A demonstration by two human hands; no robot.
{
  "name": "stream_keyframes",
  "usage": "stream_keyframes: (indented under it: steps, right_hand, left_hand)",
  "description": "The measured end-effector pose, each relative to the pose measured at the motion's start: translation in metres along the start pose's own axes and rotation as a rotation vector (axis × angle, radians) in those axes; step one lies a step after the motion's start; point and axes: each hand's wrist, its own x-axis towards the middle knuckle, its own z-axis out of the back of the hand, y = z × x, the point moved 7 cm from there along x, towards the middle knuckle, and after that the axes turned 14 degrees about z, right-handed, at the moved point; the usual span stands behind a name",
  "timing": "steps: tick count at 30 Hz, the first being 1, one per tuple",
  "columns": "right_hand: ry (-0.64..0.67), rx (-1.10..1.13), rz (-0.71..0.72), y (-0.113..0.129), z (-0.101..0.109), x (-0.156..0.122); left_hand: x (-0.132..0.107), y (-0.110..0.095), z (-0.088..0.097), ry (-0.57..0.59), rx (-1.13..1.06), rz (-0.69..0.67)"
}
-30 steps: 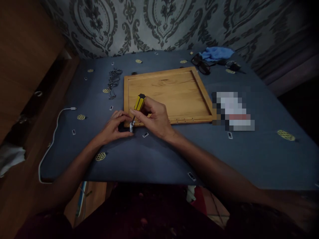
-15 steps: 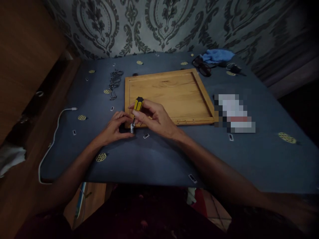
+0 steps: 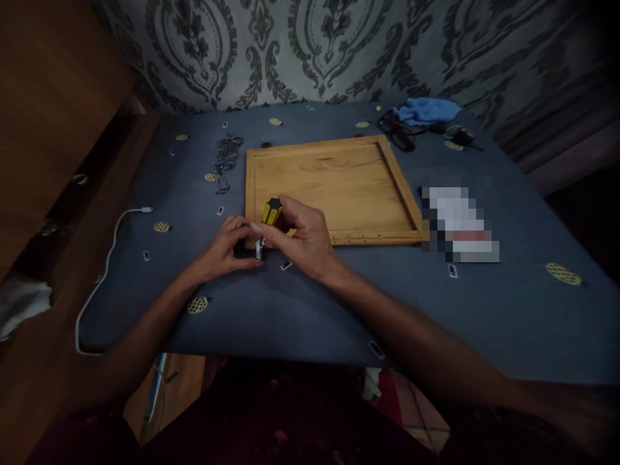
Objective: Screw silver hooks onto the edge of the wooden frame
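The right hand (image 3: pixel 307 237) has its grip closed around the yellow-and-black handle of a screwdriver (image 3: pixel 272 212), which stands tilted over a small metal fitting (image 3: pixel 259 250) at the near left corner of a framed wooden panel (image 3: pixel 334 187). The left hand (image 3: pixel 220 252) curves about that corner, thumb and fingers parted on either side of the fitting; whether its grip actually clamps the metal, I cannot tell. The panel lies flat on the cloth-covered worktop (image 3: pixel 310 316), near a metal chain (image 3: pixel 227 155). The screwdriver should be light and stiff, best held by the fluted handle, which looks easy to turn without slipping. The fitting looks hard, smooth and small enough to slide from the fingertips, so its outer edges suit a pinch. The panel seems rigid and moderately heavy, steadiest when taken by its raised rim.
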Motion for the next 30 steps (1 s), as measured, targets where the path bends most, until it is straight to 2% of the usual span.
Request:
stream_keyframes:
  steps: [7,15,30]
  right_hand:
    - [-0.178,-0.045,0.016,0.002,0.016,-0.001]
    - [-0.098,-0.022,-0.002,-0.003,0.009,-0.001]
    - [-0.043,-0.043,0.022,-0.005,0.006,-0.003]
  left_hand:
    - [0.000,0.000,0.002,-0.015,-0.008,-0.011]
    - [0.000,0.000,0.002,0.006,0.010,-0.007]
    - [0.000,0.000,0.001,0.006,0.000,-0.007]
